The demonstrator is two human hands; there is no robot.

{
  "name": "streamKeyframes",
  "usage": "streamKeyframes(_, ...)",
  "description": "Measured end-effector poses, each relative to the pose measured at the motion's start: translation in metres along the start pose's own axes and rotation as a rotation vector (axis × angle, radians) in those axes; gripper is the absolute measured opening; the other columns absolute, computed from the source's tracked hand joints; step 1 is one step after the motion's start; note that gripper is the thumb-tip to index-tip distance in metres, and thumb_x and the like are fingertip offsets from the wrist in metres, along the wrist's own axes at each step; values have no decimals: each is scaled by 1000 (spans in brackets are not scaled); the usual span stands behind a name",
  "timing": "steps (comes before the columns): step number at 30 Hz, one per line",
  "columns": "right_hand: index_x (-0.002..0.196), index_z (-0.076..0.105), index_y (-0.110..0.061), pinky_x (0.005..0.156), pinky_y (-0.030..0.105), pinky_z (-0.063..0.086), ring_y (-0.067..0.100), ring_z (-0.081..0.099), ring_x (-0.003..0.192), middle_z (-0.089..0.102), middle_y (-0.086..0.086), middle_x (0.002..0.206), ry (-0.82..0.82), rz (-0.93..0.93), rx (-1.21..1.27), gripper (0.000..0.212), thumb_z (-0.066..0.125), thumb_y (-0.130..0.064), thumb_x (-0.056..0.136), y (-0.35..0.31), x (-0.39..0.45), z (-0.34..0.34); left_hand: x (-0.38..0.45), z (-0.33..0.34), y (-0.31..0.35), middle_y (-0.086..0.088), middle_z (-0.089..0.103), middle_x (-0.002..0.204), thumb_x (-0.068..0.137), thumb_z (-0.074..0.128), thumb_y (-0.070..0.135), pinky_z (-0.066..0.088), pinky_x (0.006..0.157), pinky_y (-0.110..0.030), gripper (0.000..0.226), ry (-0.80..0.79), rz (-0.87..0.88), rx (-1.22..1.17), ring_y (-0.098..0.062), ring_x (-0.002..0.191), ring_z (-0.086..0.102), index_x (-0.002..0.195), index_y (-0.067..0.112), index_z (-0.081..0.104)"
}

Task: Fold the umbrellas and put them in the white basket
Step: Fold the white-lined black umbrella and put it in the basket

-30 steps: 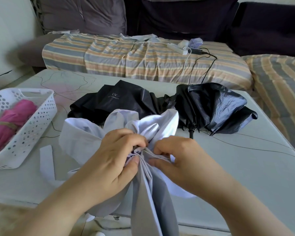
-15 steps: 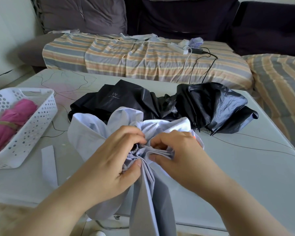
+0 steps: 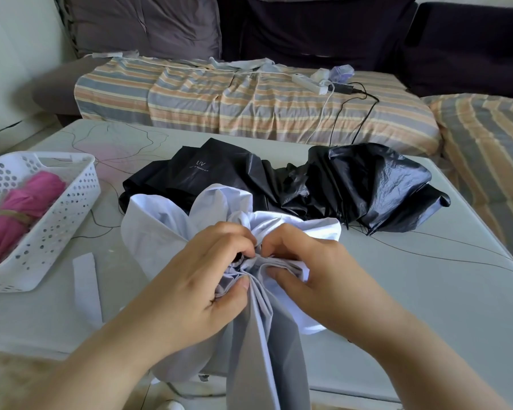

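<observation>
Both hands work on the pale lavender-grey fabric umbrella [image 3: 166,232], which lies at the near edge of the light grey table [image 3: 427,291], with part of its canopy hanging down over the edge. The left hand [image 3: 202,276] is clenched on the gathered cloth: its fingers curl over the top of the bunch and its thumb presses the pleats from below. The right hand [image 3: 305,267] pinches the same bunch from the other side, fingers bent, thumb laid on the folds. The fingertips of the two hands almost meet.

Just behind lies the crumpled black umbrella with small white "UV" lettering [image 3: 323,184], not folded. At the left stands the white perforated plastic basket [image 3: 57,226], and in it the folded pink umbrella [image 3: 21,208] already rests.
</observation>
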State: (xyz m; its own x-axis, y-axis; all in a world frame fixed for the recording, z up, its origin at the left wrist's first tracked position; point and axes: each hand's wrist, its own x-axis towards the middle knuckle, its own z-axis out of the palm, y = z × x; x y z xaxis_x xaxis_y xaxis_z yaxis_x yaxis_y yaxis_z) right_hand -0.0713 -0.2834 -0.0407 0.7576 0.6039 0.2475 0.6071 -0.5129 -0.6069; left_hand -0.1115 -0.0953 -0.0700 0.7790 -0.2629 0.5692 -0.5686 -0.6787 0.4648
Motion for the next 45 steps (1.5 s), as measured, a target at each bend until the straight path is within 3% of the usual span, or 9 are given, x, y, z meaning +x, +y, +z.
streamKeyframes(3, 95, 43, -40, 67, 23, 45, 1, 53, 83, 52, -23, 85, 50, -37, -55, 32, 65, -20, 84, 5, 2, 4, -2, 1, 2, 12, 52, 113, 78, 54, 22, 45, 77, -24, 21, 20, -28, -59, -5, 99, 54, 97, 24, 45)
streamKeyframes(7, 94, 44, -33, 65, 17, 36, 8, 46, 79, 44, -16, 95, 223, -151, -161, 23, 55, -43, 76, 8, 7, 9, -3, 3, 3, 16, 53, 115, 75, 59, 18, 44, 76, -18, 28, 24, -51, -51, 0, 95, 54, 96, 26, 44)
streamKeyframes(16, 76, 66, -13, 58, 36, 49, 23, 54, 68, 54, 0, 76, 352, -225, -214, 19, 60, -31, 78, 10, 10, 21, 0, 3, -1, 6, 55, 113, 81, 54, 14, 45, 87, -27, 17, -13, 59, 66, -7, 105, 51, 96, 19, 61)
streamKeyframes(24, 73, 64, -22, 50, 28, 44, 13, 51, 63, 53, -8, 74, 241, -162, -210, 10, 65, -27, 82, 20, 2, 10, 3, -3, -6, 5, 54, 112, 87, 46, 14, 41, 91, -26, 10, -5, 148, 162, -14, 104, 52, 94, 18, 53)
streamKeyframes(29, 81, 60, -21, 60, 16, 40, 3, 53, 70, 57, -15, 71, 143, -29, 39, 4, 62, -20, 84, 16, -1, 12, 3, -1, -4, 7, 52, 113, 87, 47, 15, 39, 92, -25, 9, -36, 144, 169, -13, 106, 51, 92, 18, 53)
streamKeyframes(32, 85, 53, -31, 64, 19, 45, 5, 59, 74, 63, -15, 77, 100, -7, 126, 16, 62, -17, 84, 13, -1, 10, 2, 2, 0, 5, 50, 119, 88, 47, 16, 39, 93, -24, 11, -38, 144, 168, -12, 105, 51, 93, 16, 57)
streamKeyframes(37, 87, 49, -36, 75, 30, 48, 11, 62, 80, 63, -11, 84, 34, -16, 142, 26, 56, -10, 86, 13, -2, 5, 4, 4, -3, 7, 56, 118, 88, 45, 16, 37, 95, -25, 9, -56, 159, 208, -16, 107, 49, 92, 18, 53)
streamKeyframes(42, 87, 60, -30, 67, 16, 41, 2, 49, 79, 50, -15, 88, 176, -129, -95, 15, 64, -17, 80, 19, 0, 4, 5, 5, -6, 4, 61, 109, 89, 45, 15, 40, 92, -30, 11, -57, 178, 247, -20, 103, 50, 96, 18, 53)
streamKeyframes(45, 86, 67, -27, 65, 20, 38, 3, 45, 78, 46, -15, 88, 167, -101, -118, 9, 65, -22, 79, 23, -1, 3, 4, 5, -5, 1, 60, 108, 90, 45, 14, 41, 91, -32, 16, -64, 197, 266, -22, 101, 50, 100, 17, 58)
